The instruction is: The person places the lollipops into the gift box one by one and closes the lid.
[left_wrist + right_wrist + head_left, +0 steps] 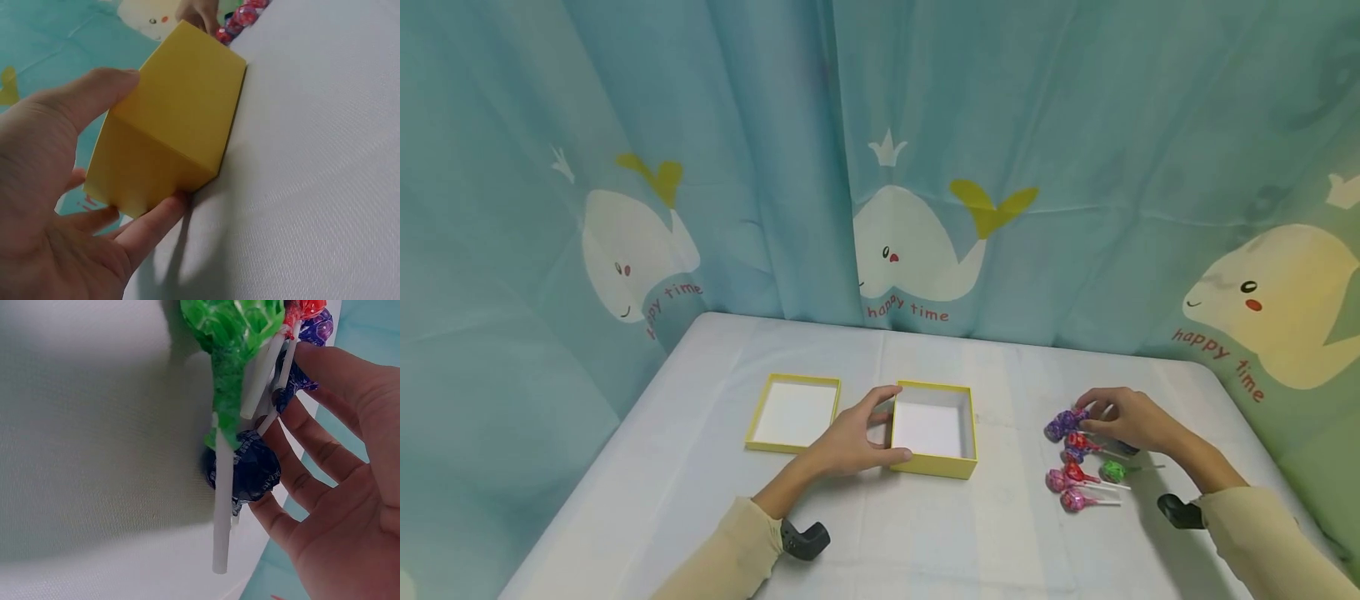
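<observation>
Lollipops (1078,467) sit in a little pile on the right side of our white table (685,467), and the open yellow box (934,429) is near the middle, with its yellow lid (794,412) lying just to its left, inside facing up. From the head view, our left hand (853,442) wraps around the box's near left corner, thumb along the front wall and fingers curled over the left rim. Our right hand (1131,419) is down on the far end of the pile, fingertips touching a purple lollipop (1063,425); red, pink and green ones lie just below it with their white sticks pointing right. Whale-print curtain (925,167) hangs all around behind the table.

Left wrist view: same deal up close. The box (178,119) fills the frame, our left hand (56,206) has the thumb up on one wall and the fingers (153,222) pressed against the bottom edge, so it's got a proper hold on that corner. The lollipop pile (240,19) and the other hand peek in at the top.

Right wrist view: the green lollipop (231,337) is right in front of the lens, white stick (222,506) running down. Our right hand (340,506) is mostly spread, fingers only slightly bent, fingertips against a dark purple lollipop (253,472) and the sticks beside it. It's touching rather than clamping anything, as far as we can see.
</observation>
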### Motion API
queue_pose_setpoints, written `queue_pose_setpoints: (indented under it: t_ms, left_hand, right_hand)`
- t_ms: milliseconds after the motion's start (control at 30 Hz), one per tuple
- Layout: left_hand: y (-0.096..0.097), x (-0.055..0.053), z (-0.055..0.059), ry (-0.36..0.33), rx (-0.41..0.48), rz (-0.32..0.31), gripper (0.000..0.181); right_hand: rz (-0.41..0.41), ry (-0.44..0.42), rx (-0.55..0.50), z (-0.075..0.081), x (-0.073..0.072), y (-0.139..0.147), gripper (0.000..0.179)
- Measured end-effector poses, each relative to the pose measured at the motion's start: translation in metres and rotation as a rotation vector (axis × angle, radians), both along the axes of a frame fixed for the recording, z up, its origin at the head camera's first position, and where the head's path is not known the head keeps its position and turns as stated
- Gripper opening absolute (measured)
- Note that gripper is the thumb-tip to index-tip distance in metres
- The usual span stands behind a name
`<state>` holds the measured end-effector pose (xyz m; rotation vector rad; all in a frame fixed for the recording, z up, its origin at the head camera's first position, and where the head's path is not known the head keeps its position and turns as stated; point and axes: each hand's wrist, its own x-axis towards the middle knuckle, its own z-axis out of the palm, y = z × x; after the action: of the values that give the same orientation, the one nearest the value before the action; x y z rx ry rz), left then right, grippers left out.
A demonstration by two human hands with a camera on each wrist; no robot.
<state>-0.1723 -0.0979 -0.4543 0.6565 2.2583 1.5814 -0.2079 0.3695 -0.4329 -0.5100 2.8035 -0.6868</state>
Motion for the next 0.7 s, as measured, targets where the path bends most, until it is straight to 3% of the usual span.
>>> queue_pose_setpoints:
  t_ms: [267,700]
  left_hand:
    - [-0.001,0.000,0.000,0.009,-0.010,-0.005,0.089]
    - [-0.005,-0.004,0.000,0.011,0.012,-0.028,0.086]
  right_hand:
    - [0.007,0.023,-0.012,0.010,0.004,-0.001,0.021]
    - [0.103,0.164,-0.062,0.047,0.004,-0.014,0.024]
